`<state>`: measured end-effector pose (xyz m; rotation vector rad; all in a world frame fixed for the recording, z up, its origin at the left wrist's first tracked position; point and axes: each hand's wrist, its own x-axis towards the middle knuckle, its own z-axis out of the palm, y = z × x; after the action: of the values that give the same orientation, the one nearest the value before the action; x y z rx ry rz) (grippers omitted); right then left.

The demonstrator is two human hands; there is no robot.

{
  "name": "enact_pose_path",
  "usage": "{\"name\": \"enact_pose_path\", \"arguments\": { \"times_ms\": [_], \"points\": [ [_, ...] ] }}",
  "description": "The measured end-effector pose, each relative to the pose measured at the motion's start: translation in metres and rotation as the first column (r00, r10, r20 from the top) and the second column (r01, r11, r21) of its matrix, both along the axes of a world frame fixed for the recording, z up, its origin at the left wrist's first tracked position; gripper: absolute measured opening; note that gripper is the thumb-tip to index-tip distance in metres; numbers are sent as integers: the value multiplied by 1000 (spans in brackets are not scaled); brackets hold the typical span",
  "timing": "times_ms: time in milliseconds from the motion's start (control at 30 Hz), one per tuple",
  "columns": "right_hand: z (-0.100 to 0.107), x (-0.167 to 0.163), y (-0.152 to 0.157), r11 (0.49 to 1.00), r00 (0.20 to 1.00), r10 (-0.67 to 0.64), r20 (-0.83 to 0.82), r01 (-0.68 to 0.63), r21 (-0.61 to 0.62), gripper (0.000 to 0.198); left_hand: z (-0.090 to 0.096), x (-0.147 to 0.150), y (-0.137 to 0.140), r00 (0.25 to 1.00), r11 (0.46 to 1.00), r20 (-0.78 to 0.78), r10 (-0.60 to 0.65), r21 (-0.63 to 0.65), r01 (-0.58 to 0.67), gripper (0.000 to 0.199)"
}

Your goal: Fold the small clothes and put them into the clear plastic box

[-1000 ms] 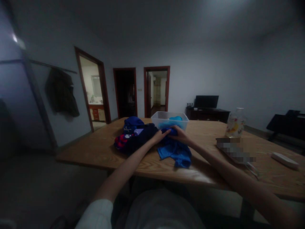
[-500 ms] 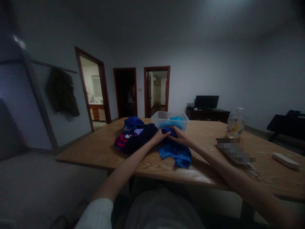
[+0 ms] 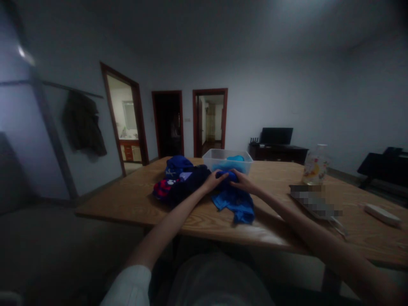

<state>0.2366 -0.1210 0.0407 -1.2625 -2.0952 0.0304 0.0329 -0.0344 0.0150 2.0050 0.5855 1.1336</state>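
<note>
A blue garment (image 3: 237, 206) lies near the front of the wooden table, its lower part spread flat and its far part bunched into a darker blue bundle. My left hand (image 3: 214, 182) closes on the left side of that bundle. From the right, my right hand (image 3: 245, 183) curls round the other side, its fingertips close to those of my left hand. Just behind the bundle stands a clear plastic box (image 3: 213, 157) with light blue cloth in it. Dark clothes (image 3: 186, 185) are heaped left of my left hand, among them a blue piece (image 3: 178, 163) and a red checked piece (image 3: 164, 189).
The wooden table (image 3: 121, 206) has its near edge just before my body. On its right side are a clear patterned jug (image 3: 315, 165), a blurred-out flat object (image 3: 314, 206) with a cord, and a white oblong object (image 3: 381, 214).
Both hands have shifted slightly on the bunched cloth, and my right hand's fingers now reach round its side rather than over its top. The heap and the box stay put.
</note>
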Motion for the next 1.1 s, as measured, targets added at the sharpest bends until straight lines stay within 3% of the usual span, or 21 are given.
{"name": "enact_pose_path", "arguments": {
  "times_ms": [133, 233, 533, 767, 933, 1100],
  "points": [
    [-10, -2, 3, 986, 994, 1, 107, -19, 168, 51, -3, 4, 8, 997, 996, -2, -79, -44, 79, 68],
    [-12, -5, -1, 973, 986, -12, 168, -27, 229, 49, -3, 4, 8, 988, 986, -22, -153, -63, 151, 74],
    [-3, -11, -13, 957, 966, -29, 255, -47, 285, 41, 2, -2, 5, 984, 984, -38, -171, -46, 169, 76],
    [-6, 1, -5, 938, 950, -28, 311, -82, 337, 54, 0, 1, 8, 983, 981, -55, -176, -95, 171, 67],
    [-5, 0, -5, 959, 980, 41, 192, -93, 268, 53, -2, 1, 8, 990, 980, -11, -141, -145, 138, 64],
    [0, -5, -10, 987, 992, 125, -34, -121, 106, 53, 2, -3, 10, 997, 990, 33, -70, -121, 74, 67]
  ]
}}
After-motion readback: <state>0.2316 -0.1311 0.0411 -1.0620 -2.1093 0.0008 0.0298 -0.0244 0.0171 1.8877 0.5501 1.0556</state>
